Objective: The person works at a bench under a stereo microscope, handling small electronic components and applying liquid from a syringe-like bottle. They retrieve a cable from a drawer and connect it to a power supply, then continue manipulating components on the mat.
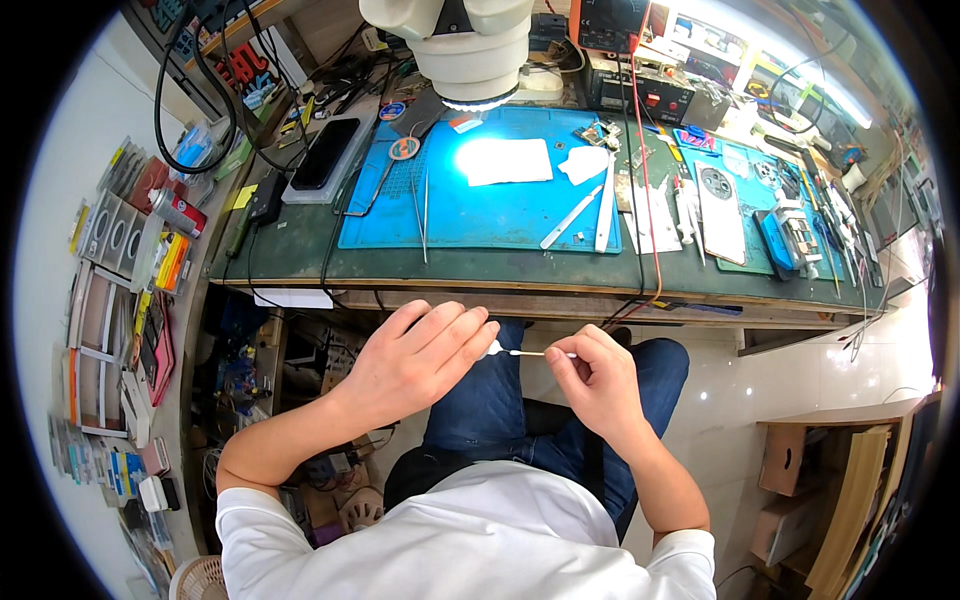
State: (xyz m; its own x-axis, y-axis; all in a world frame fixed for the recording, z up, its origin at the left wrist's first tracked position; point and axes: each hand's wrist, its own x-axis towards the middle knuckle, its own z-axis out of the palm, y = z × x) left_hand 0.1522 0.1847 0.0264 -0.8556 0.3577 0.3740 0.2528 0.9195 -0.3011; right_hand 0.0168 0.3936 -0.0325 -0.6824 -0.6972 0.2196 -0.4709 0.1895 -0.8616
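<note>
Above my lap, in front of the bench edge, my right hand [598, 375] pinches a thin cotton swab [532, 353] by its stick. The swab lies about level, its white head toward my left hand [425, 350]. That hand is closed, back up, around a small white thing [495, 347]; only its end shows past the fingers, and the swab head is at or very near it. Whether they touch I cannot tell. Beyond the hands, on the blue mat [380, 215], a white folded cloth [510, 161] lies under bright light beside a crumpled white tissue [584, 164].
A microscope [470, 60] overhangs the mat. Tweezers [420, 215], a white-handled tool [572, 217] and a black phone [327, 153] lie on the bench. A blue clamp fixture [790, 235] stands at right. Red and black cables [655, 200] hang over the bench edge.
</note>
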